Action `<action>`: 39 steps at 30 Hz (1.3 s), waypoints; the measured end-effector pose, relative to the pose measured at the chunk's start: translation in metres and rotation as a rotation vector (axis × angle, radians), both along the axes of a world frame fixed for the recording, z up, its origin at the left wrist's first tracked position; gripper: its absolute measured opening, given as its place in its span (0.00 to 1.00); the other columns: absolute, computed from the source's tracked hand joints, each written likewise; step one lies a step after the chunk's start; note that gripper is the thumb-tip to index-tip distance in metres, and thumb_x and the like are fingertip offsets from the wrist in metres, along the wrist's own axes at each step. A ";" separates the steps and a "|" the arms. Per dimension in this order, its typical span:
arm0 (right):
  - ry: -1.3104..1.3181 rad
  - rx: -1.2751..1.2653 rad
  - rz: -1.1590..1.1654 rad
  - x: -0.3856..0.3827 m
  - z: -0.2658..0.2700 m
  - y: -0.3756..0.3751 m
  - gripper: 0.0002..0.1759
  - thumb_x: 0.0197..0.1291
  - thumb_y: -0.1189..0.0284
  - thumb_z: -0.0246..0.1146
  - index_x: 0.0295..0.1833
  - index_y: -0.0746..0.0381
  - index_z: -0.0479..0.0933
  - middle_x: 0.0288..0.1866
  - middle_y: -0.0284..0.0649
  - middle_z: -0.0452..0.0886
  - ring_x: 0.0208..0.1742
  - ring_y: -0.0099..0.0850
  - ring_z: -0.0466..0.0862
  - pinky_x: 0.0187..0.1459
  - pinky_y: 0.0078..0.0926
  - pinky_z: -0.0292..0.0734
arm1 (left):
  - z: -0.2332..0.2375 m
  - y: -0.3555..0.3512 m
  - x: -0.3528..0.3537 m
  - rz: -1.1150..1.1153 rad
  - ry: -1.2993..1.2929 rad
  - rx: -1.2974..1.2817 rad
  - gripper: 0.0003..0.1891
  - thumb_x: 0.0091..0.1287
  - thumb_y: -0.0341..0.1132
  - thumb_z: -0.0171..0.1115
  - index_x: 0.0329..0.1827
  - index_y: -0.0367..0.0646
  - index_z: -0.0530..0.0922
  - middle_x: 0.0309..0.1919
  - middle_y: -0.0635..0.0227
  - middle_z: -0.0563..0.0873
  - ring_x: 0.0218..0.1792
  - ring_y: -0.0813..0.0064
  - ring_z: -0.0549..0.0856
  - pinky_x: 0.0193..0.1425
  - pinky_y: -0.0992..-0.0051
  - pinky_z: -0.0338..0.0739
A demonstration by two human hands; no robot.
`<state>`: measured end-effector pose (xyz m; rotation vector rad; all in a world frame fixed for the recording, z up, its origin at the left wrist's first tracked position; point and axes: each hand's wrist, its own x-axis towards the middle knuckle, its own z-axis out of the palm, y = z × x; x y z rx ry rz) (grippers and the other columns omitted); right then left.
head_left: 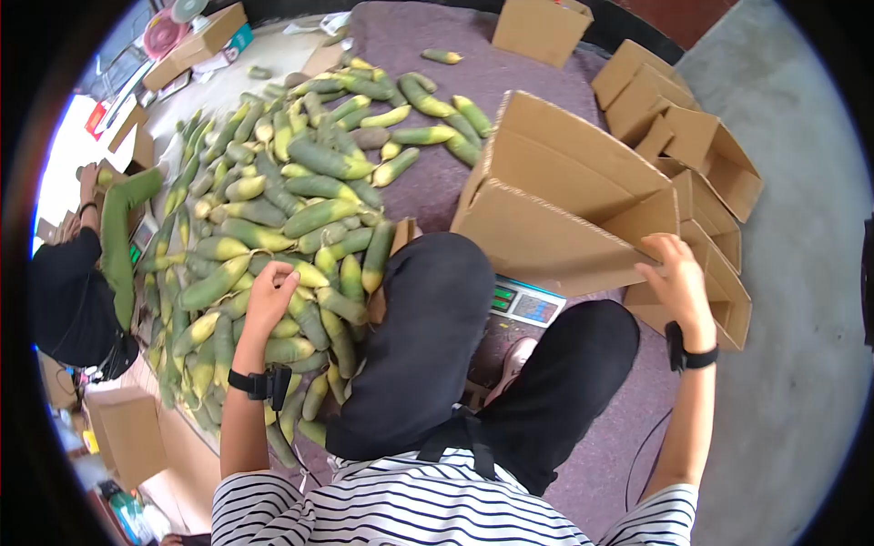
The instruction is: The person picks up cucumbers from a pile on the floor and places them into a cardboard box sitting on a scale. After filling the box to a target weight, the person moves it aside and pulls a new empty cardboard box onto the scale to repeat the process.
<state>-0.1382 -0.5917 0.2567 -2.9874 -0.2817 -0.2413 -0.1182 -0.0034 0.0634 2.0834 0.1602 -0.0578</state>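
- The left hand [270, 296] is laid on top of the pile of green-and-yellow vegetables [273, 200], with the fingers curled over one vegetable [293, 273] at the near edge of the pile. Whether that vegetable is truly gripped cannot be told.
- The right hand [678, 278] is closed on the upper right edge of the open cardboard box [564, 182], with the fingers hooked over the flap.
- The two hands are held well apart, with the knees in black trousers seen between them.
- A black band is worn on each wrist.
- The pile is spread over the left half of the purple mat [510, 73]. A few loose vegetables are scattered toward the far edge.
- The box is tilted on its side near the middle of the mat, above a digital scale [523, 302] seen between the knees.
- Empty cartons [692, 136] are stacked at the right edge of the mat.
- A co-worker [73, 291] in a green sleeve is seen at the left edge, with a vegetable held up.
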 end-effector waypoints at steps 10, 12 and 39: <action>0.089 0.223 0.117 -0.009 0.071 0.109 0.17 0.52 0.79 0.68 0.49 0.66 0.78 0.48 0.46 0.82 0.51 0.45 0.82 0.54 0.35 0.76 | -0.132 0.036 -0.070 -0.055 0.511 0.453 0.18 0.58 0.39 0.66 0.45 0.36 0.77 0.42 0.47 0.82 0.47 0.49 0.81 0.52 0.58 0.75; -0.034 0.224 0.044 0.002 0.061 0.108 0.16 0.54 0.78 0.67 0.49 0.66 0.79 0.48 0.46 0.82 0.51 0.43 0.82 0.54 0.34 0.76 | -0.132 0.040 -0.079 0.076 0.355 0.666 0.20 0.57 0.39 0.67 0.48 0.37 0.76 0.47 0.49 0.81 0.51 0.50 0.79 0.54 0.58 0.74; -0.032 -0.062 -0.058 0.025 -0.052 0.062 0.07 0.58 0.70 0.63 0.35 0.61 0.73 0.33 0.42 0.80 0.41 0.41 0.83 0.44 0.37 0.76 | 0.082 -0.117 0.053 -0.140 -0.318 0.126 0.28 0.59 0.36 0.70 0.61 0.33 0.72 0.52 0.56 0.81 0.52 0.66 0.81 0.60 0.70 0.72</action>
